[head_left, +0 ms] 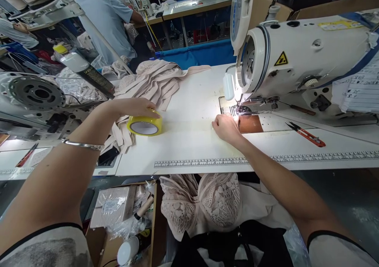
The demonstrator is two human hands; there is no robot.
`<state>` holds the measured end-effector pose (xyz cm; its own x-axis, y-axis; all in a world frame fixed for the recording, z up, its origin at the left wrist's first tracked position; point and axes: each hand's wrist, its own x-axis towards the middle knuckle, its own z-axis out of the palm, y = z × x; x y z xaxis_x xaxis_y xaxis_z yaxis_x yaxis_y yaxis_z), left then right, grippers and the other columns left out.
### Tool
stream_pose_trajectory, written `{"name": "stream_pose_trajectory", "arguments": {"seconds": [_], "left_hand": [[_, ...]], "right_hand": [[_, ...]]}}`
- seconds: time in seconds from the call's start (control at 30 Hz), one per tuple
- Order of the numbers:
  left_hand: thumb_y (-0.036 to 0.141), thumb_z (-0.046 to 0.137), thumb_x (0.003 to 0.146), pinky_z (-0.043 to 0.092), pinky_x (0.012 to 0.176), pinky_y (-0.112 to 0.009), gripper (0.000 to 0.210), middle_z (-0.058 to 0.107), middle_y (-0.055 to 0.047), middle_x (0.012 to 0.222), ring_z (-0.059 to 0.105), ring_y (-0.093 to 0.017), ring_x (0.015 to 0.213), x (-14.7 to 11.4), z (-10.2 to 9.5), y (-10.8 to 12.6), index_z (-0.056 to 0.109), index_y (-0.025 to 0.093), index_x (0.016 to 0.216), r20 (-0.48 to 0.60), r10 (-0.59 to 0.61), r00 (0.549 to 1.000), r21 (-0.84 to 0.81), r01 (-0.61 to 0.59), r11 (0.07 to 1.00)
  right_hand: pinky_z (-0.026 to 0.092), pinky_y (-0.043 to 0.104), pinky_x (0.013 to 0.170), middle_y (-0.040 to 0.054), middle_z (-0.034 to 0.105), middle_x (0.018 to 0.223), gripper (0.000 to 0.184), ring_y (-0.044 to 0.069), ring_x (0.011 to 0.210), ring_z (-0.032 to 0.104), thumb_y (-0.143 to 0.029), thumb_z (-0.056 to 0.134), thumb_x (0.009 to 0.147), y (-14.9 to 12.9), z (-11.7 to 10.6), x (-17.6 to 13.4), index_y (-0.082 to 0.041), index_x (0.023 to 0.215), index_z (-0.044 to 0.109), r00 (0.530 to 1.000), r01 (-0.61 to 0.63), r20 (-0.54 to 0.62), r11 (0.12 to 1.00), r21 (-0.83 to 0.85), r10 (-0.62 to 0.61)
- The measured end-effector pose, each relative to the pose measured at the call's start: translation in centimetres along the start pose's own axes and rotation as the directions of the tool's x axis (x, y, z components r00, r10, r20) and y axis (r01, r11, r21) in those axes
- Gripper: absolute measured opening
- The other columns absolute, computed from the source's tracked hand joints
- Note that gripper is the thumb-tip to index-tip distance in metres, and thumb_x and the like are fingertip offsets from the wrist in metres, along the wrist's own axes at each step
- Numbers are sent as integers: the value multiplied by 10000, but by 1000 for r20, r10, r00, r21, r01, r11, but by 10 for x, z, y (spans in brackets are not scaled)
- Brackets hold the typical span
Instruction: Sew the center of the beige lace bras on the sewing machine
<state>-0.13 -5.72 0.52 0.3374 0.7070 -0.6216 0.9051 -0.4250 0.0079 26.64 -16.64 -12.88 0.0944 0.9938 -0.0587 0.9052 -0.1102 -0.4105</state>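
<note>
Left of centre, the left hand [138, 107] grasps the tape roll [145, 119]; right of centre, the right hand [227, 128] curls, its grip unclear. Best to keep the faint strip [189, 127] taut and flat along the table [183, 148].

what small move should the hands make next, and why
Probably press the faint strip flat with the right hand: it seems to run across the white tabletop from the yellow tape roll in the left hand toward the right hand, near the sewing machine. Whether it already lies flat is hard to tell.
</note>
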Motion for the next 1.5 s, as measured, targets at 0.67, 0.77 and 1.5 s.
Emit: {"name": "stream_pose_trajectory", "arguments": {"seconds": [0.67,0.77,1.5], "left_hand": [[643,512,812,385,620,-322,529,698,-173,997,624,-261,801,11,9,-2,672,159,955,-2,-34,999,82,34,996],[649,504,813,387,627,-325,536,698,-167,981,623,-261,794,12,10,-2,681,158,934,-13,-42,999,90,43,995],[731,516,792,344,579,-331,568,632,-122,791,544,-218,665,4,12,-17,645,179,822,-33,42,999,-63,-44,997]], "right_hand": [[397,408,815,71,619,814,252,302,1017,549,-203,461,935,-1,-2,-3,-221,691,399,1000,27,11,999,-42,-27],[390,469,902,61,605,849,208,289,961,563,-264,528,936,-1,-8,-5,-223,755,435,1000,-18,2,999,-38,18],[57,587,1289,233,96,1687,1054,363,1578,38,-756,329,933,21,17,-19,4,1619,76,715,693,217,715,-92,-665]]}}
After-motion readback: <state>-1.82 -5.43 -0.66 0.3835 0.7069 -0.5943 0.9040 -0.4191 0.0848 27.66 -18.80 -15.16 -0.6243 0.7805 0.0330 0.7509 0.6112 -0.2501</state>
